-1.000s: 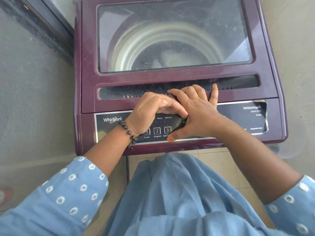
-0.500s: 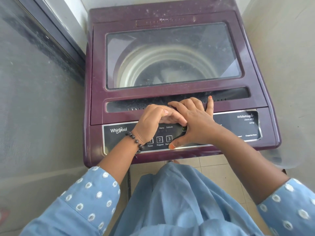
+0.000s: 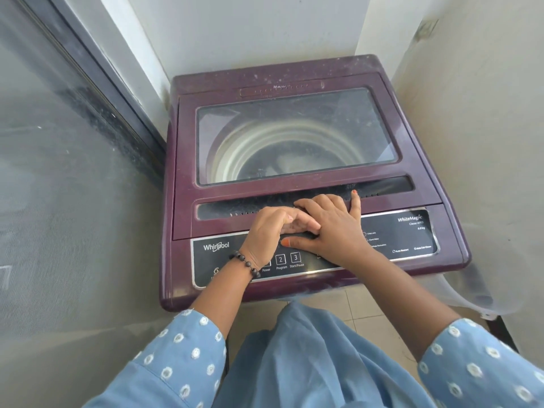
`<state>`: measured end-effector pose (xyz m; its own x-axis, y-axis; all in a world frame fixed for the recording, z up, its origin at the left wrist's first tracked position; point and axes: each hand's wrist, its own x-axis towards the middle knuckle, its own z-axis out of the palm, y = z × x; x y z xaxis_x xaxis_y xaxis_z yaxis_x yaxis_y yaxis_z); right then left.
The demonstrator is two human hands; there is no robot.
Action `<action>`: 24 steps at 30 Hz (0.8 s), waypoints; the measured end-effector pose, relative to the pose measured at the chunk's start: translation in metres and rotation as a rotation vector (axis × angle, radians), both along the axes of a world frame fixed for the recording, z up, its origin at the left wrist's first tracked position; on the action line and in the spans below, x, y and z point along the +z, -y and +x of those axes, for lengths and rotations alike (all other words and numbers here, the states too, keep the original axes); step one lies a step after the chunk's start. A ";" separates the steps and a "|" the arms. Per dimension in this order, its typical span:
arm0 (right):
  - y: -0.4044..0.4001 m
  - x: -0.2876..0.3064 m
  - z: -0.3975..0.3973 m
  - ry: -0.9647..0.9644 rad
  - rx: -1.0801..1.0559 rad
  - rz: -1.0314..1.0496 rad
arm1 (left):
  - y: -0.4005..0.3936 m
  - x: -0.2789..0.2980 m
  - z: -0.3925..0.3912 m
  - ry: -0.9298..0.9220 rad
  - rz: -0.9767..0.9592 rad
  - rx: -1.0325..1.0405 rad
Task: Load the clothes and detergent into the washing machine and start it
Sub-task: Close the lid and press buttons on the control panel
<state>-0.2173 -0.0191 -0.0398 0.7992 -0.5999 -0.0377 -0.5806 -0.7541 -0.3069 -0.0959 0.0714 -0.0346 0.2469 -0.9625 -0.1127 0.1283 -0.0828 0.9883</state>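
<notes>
The washing machine stood in the corner, lid closed. My left hand rested at the lid's front handle recess, fingers curled, grip narrow, holding nothing I could confirm. My right hand lay flat beside it, touching, thumb on the control panel.

The washing machine is a maroon top-loader standing square in a corner, its top dusty. Its lid is down, flat and shut, with a clear window that shows a pale round drum below; whether anything lies in the drum cannot be told through the glare. A dark recessed handle slot runs along the lid's near edge. In front lies the black control panel, marked Whirlpool and WhiteMagic, with buttons numbered 2 Program and 3 Start/Pause.
</notes>
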 end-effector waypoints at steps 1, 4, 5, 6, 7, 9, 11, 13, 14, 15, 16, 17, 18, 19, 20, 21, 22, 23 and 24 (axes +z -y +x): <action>0.002 0.002 0.000 -0.013 0.000 0.000 | 0.001 0.000 0.000 -0.005 -0.001 -0.002; -0.002 0.003 -0.003 -0.026 0.007 -0.022 | -0.001 -0.002 -0.002 0.007 -0.020 0.011; -0.001 0.002 -0.003 -0.044 0.005 -0.011 | 0.000 -0.005 -0.002 -0.006 -0.017 0.010; 0.000 0.000 -0.002 -0.052 0.007 -0.011 | 0.001 -0.006 -0.002 -0.014 -0.015 0.013; -0.001 -0.001 -0.003 -0.050 0.004 -0.010 | 0.002 -0.007 -0.002 -0.019 -0.018 0.016; -0.001 0.001 -0.004 -0.046 0.000 -0.012 | 0.002 -0.003 -0.003 -0.015 -0.021 0.030; -0.001 0.003 -0.002 -0.064 0.003 -0.010 | 0.003 -0.001 -0.004 -0.006 -0.020 0.039; -0.001 0.008 -0.002 -0.069 0.001 -0.007 | 0.003 0.002 -0.002 0.001 -0.015 0.048; -0.002 0.009 -0.002 -0.070 0.003 -0.005 | 0.004 0.003 -0.002 0.000 -0.010 0.047; -0.002 0.011 -0.002 -0.072 0.005 0.001 | 0.003 0.005 -0.001 0.001 -0.003 0.043; -0.002 0.014 -0.001 -0.072 0.009 0.005 | 0.003 0.008 0.000 0.008 0.002 0.041; -0.003 0.015 -0.001 -0.073 0.010 0.008 | 0.002 0.010 0.001 0.006 0.004 0.038; -0.002 0.018 0.000 -0.074 0.010 0.008 | 0.003 0.013 0.002 0.002 0.005 0.036; -0.001 0.019 0.001 -0.078 0.009 0.010 | 0.004 0.016 0.002 0.000 0.010 0.036; -0.001 0.020 0.001 -0.085 0.008 0.013 | 0.004 0.017 0.002 0.003 0.014 0.038; 0.000 0.020 0.001 -0.083 0.011 0.009 | 0.004 0.019 0.002 0.010 0.016 0.040; -0.001 0.021 0.000 -0.086 0.012 0.006 | 0.005 0.019 0.001 0.013 0.019 0.042; -0.001 0.021 0.000 -0.088 0.017 0.003 | 0.004 0.020 0.001 0.015 0.020 0.047; 0.000 0.021 0.001 -0.095 0.019 0.002 | 0.004 0.021 0.001 0.018 0.021 0.051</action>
<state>-0.2165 -0.0189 -0.0187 0.8030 -0.5847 -0.1153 -0.5930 -0.7645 -0.2529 -0.0951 0.0669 -0.0139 0.2979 -0.9460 -0.1283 0.1151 -0.0978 0.9885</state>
